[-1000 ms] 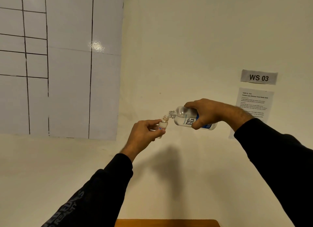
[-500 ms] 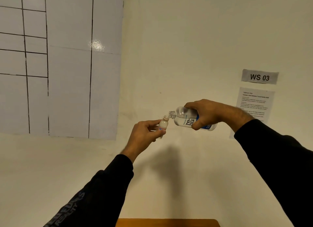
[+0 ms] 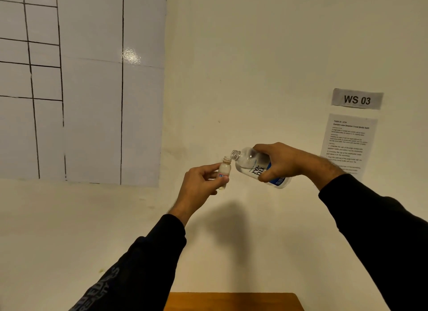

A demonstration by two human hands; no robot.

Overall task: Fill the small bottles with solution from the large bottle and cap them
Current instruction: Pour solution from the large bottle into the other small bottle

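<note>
Both hands are raised in front of a cream wall. My left hand [image 3: 199,185] pinches a small uncapped bottle [image 3: 224,170] upright between thumb and fingers; its lower part is hidden by them. My right hand [image 3: 280,162] grips the large clear bottle [image 3: 251,164] with a blue and white label. That bottle lies tilted, its open threaded neck pointing left and sitting just above and to the right of the small bottle's mouth. No caps are in view.
A strip of wooden table [image 3: 231,301] shows at the bottom edge. On the wall hang a "WS 03" sign [image 3: 357,99], a printed instruction sheet [image 3: 347,141] and a large white gridded sheet [image 3: 81,83] at the left.
The large bottle's neck has lifted slightly, so it sits a little higher over the small bottle's mouth. Both hands stay in nearly the same place.
</note>
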